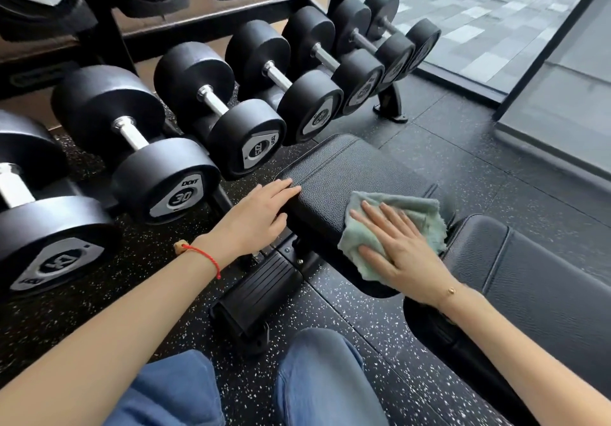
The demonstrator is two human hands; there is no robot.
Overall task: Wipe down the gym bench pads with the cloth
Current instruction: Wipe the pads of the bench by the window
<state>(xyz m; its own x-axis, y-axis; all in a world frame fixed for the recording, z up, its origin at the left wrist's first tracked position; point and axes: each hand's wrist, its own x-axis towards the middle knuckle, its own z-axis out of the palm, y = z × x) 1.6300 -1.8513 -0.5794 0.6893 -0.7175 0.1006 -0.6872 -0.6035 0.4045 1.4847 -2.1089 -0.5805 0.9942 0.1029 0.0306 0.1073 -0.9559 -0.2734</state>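
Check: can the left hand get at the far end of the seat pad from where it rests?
Probably yes. The left hand rests open on the seat pad near edge; bare pad lies ahead, and the cloth sits off under the right hand.

A pale green cloth [395,230] was seen on a black, pebble-grained bench pad [340,181]. Black dumbbells [185,128] (with chrome handles and silver-grey number plates) were ranged on a black rack. The floor [363,333] was black, flecked white. Blue trousers [324,379] and a red wrist cord [206,255] were noted.
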